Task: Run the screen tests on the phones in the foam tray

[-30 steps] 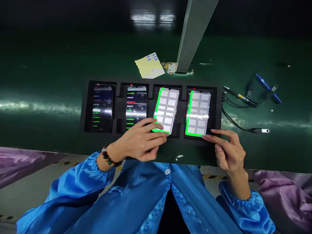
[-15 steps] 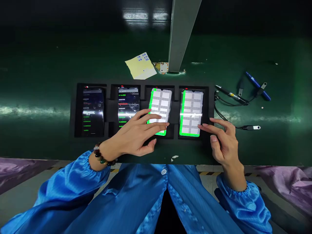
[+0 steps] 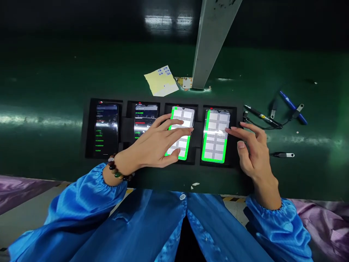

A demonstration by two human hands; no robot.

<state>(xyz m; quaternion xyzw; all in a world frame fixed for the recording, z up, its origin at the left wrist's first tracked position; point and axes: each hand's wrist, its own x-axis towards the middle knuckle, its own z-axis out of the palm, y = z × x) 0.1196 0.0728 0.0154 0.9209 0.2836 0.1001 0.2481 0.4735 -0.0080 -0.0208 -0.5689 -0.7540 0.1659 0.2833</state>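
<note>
Four slots of a black tray (image 3: pixel 127 125) would be too exact, so several smartphones lie in it side by side, face up. My left hand (image 3: pixel 152 143) stretches over the third smartphone (image 3: pixel 181 145), one fingertip at its right screen edge, holding nothing. My right hand (image 3: pixel 253 149) has a fingertip at the right edge of the rightmost smartphone (image 3: pixel 215 142); its fingers are apart. Both of those screens show a white and grey grid with green along the edges. Coloured text lines on dark screens fill the leftmost smartphone (image 3: pixel 107 127) and the second smartphone (image 3: pixel 144 118), which my left hand partly covers.
Behind the tray lie a yellow note (image 3: pixel 160 82) and a grey metal post (image 3: pixel 211 43) fixed to the green table (image 3: pixel 54 127). To the right are a black pen (image 3: pixel 261 116), a blue pen (image 3: pixel 293 107) and black cables with USB plugs (image 3: pixel 286 155).
Both fingertips have moved up the right edges of the two grid screens. Green now runs along their bottoms and lower right edges. The whole view has shifted slightly.
</note>
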